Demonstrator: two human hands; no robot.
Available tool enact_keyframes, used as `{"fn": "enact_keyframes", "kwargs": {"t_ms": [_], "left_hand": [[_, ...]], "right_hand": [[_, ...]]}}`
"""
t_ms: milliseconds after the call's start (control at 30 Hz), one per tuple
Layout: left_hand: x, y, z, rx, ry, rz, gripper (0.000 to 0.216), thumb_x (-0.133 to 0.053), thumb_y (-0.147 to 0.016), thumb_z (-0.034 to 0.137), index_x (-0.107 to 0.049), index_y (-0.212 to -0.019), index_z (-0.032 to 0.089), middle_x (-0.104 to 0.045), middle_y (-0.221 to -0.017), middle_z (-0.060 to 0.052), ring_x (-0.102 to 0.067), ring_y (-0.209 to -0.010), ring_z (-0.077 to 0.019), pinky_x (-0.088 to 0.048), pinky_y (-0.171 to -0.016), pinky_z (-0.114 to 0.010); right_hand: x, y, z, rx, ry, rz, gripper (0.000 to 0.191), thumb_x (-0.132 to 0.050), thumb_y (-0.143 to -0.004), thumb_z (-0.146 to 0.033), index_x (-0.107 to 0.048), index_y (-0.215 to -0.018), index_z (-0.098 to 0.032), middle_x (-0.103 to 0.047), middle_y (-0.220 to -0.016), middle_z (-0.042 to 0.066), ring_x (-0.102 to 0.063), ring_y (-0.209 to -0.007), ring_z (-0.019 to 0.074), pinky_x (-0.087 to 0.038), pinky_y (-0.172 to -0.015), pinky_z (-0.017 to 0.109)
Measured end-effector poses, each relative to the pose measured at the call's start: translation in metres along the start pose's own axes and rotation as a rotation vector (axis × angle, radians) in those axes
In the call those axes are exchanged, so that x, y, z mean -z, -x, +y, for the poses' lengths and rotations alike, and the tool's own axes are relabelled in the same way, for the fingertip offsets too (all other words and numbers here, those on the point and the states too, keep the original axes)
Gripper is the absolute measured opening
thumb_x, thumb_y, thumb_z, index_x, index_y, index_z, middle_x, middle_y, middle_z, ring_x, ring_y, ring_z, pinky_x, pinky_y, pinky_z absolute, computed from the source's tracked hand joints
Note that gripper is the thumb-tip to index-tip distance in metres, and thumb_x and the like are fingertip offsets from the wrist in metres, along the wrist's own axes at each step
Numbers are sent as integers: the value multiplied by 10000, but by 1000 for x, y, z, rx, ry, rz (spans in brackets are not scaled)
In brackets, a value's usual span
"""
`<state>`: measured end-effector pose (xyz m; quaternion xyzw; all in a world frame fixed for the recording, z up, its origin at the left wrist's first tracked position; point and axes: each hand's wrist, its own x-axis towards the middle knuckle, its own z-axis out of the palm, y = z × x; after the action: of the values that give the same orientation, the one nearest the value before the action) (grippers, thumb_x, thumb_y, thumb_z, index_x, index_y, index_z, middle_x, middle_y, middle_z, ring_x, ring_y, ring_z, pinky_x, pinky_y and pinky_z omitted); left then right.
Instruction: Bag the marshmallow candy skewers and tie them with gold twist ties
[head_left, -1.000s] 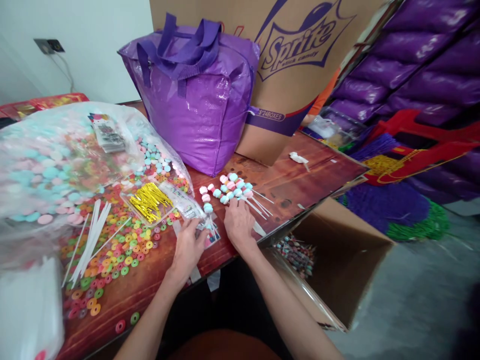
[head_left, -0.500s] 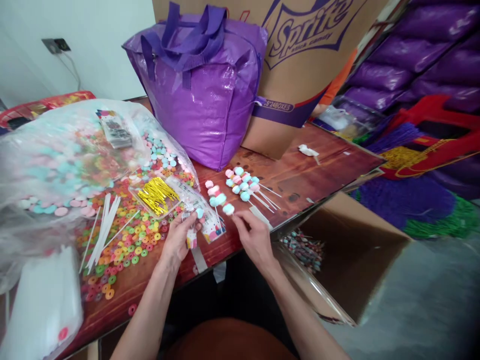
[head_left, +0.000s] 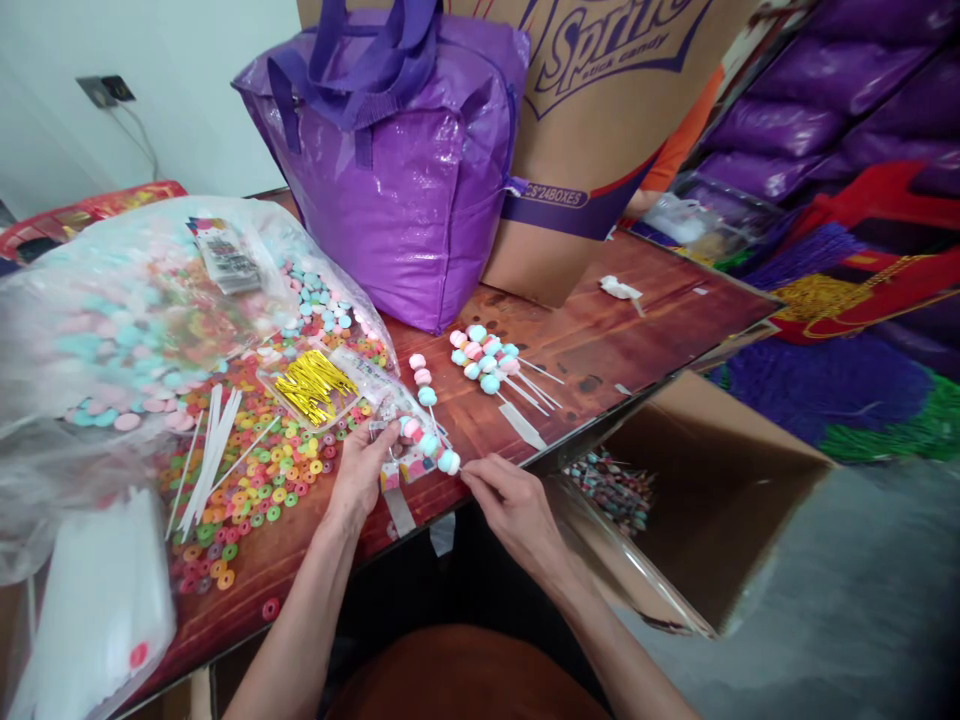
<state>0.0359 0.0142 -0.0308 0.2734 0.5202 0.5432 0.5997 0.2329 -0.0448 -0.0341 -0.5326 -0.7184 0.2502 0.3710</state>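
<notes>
My left hand (head_left: 367,465) is closed on the mouth end of a small clear printed plastic bag (head_left: 391,472). A candy skewer (head_left: 429,445) of pink and blue marshmallow-like pieces points at the bag, its far end close to my left fingertips. My right hand (head_left: 506,495) pinches the stick end of this skewer beyond its last blue and white piece. Whether the tip is inside the bag I cannot tell. Another candy skewer (head_left: 424,378) lies just behind on the table, beside a bunch of finished candy skewers (head_left: 487,360) with white sticks.
Gold twist ties (head_left: 315,385) fill a clear tray on the left. Loose candy rings (head_left: 281,470), white sticks (head_left: 206,460) and a big clear bag of candies (head_left: 112,320) surround it. A purple bag (head_left: 397,190) and carton (head_left: 555,240) stand behind; an open box (head_left: 720,500) sits right, below table level.
My right hand has moved slightly down, bringing the held candy skewer from above the lying one to the bag in my left hand. My left hand stays nearly in place.
</notes>
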Motion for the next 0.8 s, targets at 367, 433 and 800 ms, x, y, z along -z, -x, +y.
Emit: {"fn": "enact_keyframes", "kwargs": {"t_ms": [367,433,800], "left_hand": [[5,-8,-18,-195,-264,14,250,-769,-697,319,-776,-892,164,-755,-768,-34,-650,-655,-162,-512,-679,-285],[6,-8,-21,-259,-375,24,243,-721,-735,280,-786,-947,181,-779,-851,-46,-676,-716,-178,-519,-716,-294],[14,-13,-22,-253,-516,-85,297,-645,-786,242,-788,-1042,197,-786,-1030,-68,-716,-905,-230,-530,-872,-350]], "right_hand": [[-2,-5,-5,6,8,-43,232,-491,-973,-176,-653,-809,-193,-603,-737,16,-570,-666,149,-411,-661,259],[-9,-4,-9,-15,-21,-22,238,-488,-964,-160,-644,-787,-192,-607,-730,15,-569,-661,147,-411,-662,257],[-28,-9,-17,-147,-31,42,242,-484,-937,-145,-641,-758,-193,-636,-748,25,-596,-697,159,-411,-691,265]]}}
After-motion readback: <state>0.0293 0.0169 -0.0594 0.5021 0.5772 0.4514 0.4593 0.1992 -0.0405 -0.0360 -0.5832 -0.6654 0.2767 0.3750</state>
